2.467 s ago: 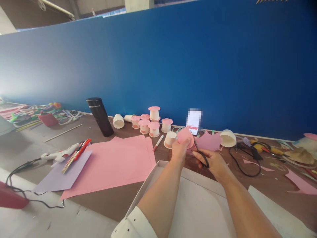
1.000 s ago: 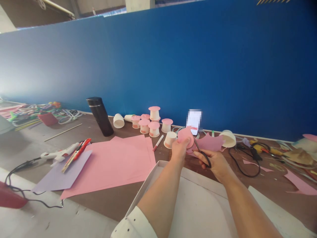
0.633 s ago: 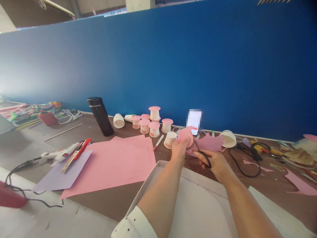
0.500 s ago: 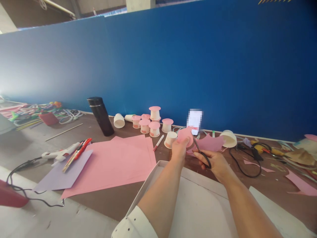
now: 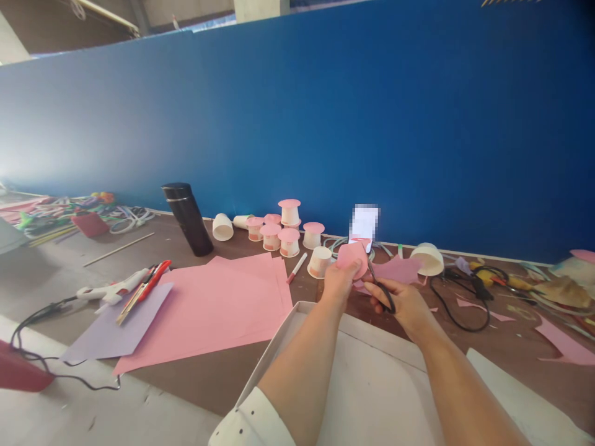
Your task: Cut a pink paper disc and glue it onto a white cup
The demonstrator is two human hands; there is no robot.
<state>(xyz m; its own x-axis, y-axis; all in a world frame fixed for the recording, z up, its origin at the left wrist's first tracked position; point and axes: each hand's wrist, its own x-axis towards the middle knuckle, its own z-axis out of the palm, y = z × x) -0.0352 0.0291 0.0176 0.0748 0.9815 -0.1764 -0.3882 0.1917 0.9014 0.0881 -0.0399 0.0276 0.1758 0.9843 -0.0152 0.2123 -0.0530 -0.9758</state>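
My left hand [image 5: 343,280] pinches a roundish piece of pink paper [image 5: 351,257] near its lower edge. The fingers of my right hand [image 5: 400,300] are closed around a pair of dark-handled scissors [image 5: 387,300], whose blades lie against the right edge of that paper. Behind the scissors is a ragged sheet of pink paper [image 5: 400,270]. A bare paper cup [image 5: 319,262] stands upside down just left of my left hand. Further left, several upturned cups [image 5: 289,243] carry pink paper discs on top, one of them raised above the others.
Pink sheets [image 5: 223,303] and a purple sheet [image 5: 125,325] lie left, with a red utility knife [image 5: 144,291] and glue gun [image 5: 111,288]. A black bottle [image 5: 188,220], marker [image 5: 297,267] and phone [image 5: 364,224] stand or lie behind. Below my arms is a white box lid [image 5: 372,371].
The pink paper has turned a little and shifted slightly right and down in my left hand, with the scissors still at its right edge. The other things on the table stay put.
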